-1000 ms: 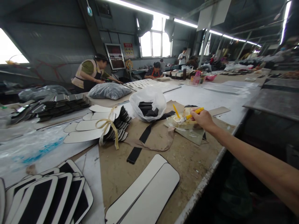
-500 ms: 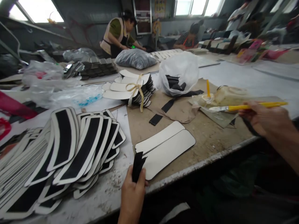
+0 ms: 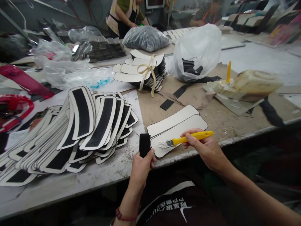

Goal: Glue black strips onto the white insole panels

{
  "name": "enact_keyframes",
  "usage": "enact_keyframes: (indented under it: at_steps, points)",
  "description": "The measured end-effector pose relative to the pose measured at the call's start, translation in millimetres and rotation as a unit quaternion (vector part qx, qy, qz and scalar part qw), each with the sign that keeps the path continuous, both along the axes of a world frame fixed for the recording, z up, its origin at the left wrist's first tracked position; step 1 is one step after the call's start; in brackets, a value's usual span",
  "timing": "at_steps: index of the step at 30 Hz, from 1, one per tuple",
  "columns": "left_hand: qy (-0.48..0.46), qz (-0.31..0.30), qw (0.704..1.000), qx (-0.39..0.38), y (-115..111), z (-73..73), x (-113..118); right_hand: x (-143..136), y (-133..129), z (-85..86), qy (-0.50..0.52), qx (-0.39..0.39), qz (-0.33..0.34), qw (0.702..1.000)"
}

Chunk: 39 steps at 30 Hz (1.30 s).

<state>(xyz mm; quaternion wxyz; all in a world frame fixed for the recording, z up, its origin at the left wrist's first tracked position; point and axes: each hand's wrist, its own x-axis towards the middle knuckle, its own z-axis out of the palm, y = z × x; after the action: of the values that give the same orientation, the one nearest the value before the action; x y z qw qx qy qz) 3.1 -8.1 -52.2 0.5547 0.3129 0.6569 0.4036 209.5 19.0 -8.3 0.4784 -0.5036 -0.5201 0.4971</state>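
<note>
My right hand (image 3: 204, 147) grips a yellow-handled paintbrush (image 3: 192, 138), its bristles coated with white paste. The brush tip lies over the nearer of two white curved panels (image 3: 190, 124), at its left end; whether it touches cannot be told. Between the thumb and fingers of my left hand (image 3: 142, 166) is a black fabric strip (image 3: 144, 145), upright beside the panels' left end. To the left spreads a big pile of white-edged panels with black strips on them (image 3: 98, 125).
Behind the panels stand a tied bundle of white panels (image 3: 136, 69) and a clear bag of black strips (image 3: 197, 50). At the right, a cut plastic jug (image 3: 258, 83) lies beside a yellow stick (image 3: 228, 72). A co-worker (image 3: 124, 15) stands across the table.
My right hand has brought the paintbrush leftward from beside the jug to over the white panels. My left hand still holds black strip material. The camera view has tilted down.
</note>
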Motion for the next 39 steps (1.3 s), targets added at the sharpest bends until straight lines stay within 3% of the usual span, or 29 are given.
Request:
enact_keyframes:
  at_steps: [6, 12, 20, 27, 34, 37, 39]
  points:
    - [-0.033, 0.003, 0.999, 0.005, -0.3, 1.7, -0.6, -8.4, 1.3, -4.5, -0.054, 0.015, 0.005, 0.998]
    - [-0.029, 0.009, 1.0, 0.001, 0.1, -1.4, -1.4, 5.6, 5.4, -1.2, -0.157, 0.063, -0.038, 0.985]
    - [-0.008, 0.017, 1.0, -0.01, -0.6, -1.1, 0.0, 49.1, 13.1, -1.4, -0.309, 0.144, -0.111, 0.934]
    - [0.009, 0.012, 1.0, -0.026, -0.3, -5.0, -1.1, 65.6, 16.9, 9.1, -0.386, 0.25, -0.136, 0.878]
    - [0.013, 0.03, 0.998, -0.049, 0.5, -6.3, 0.0, 69.5, 7.6, 15.4, -0.431, 0.319, -0.108, 0.837]
    - [0.012, 0.011, 0.999, -0.042, 0.5, -5.1, -0.8, 58.1, -0.2, 11.3, -0.463, 0.323, -0.074, 0.822]
    - [0.007, 0.007, 0.999, -0.041, 0.6, -5.0, -1.9, 46.6, -6.3, 7.9, -0.46, 0.319, -0.035, 0.828]
